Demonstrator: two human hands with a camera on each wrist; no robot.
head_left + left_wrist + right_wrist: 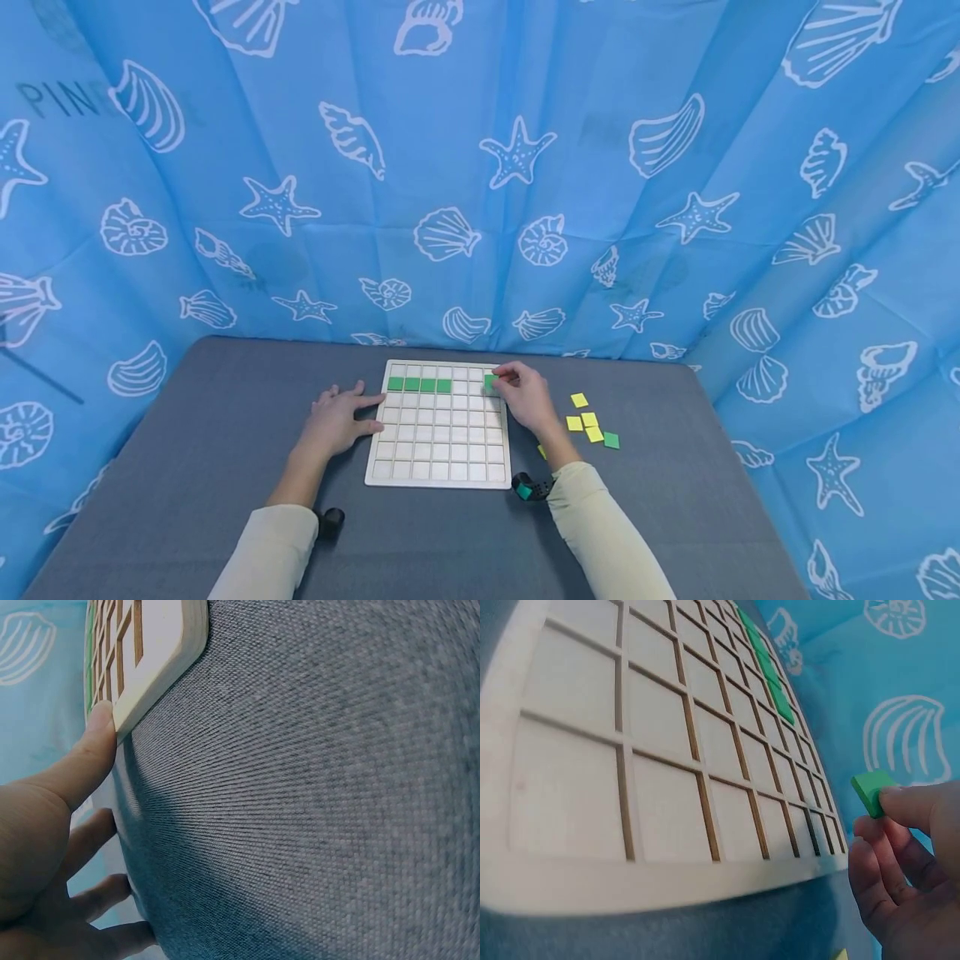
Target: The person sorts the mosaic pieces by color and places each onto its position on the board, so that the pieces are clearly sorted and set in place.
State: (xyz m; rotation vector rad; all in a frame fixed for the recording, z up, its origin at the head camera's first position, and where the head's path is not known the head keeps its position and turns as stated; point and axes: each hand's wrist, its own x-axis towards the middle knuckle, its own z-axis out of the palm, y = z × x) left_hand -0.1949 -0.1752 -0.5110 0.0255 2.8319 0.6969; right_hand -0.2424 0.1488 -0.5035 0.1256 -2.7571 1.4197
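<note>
A pale wooden grid board [440,450] lies on the grey table. Several green square tiles [412,384] fill the left part of its second row from the back. My right hand [531,402] is over the board's right edge, and pinches another green tile [871,789] between thumb and fingers. In the right wrist view this tile is tilted and apart from the grid's cells. My left hand [335,427] is at the board's left edge with fingers spread. Its thumb [94,746] touches the wooden rim in the left wrist view.
Right of the board lie several loose yellow tiles [574,423] and one green tile [612,440]. Another yellow tile [542,452] is partly hidden by the right forearm. A blue curtain [480,200] with white shells hangs behind the grey table [225,433].
</note>
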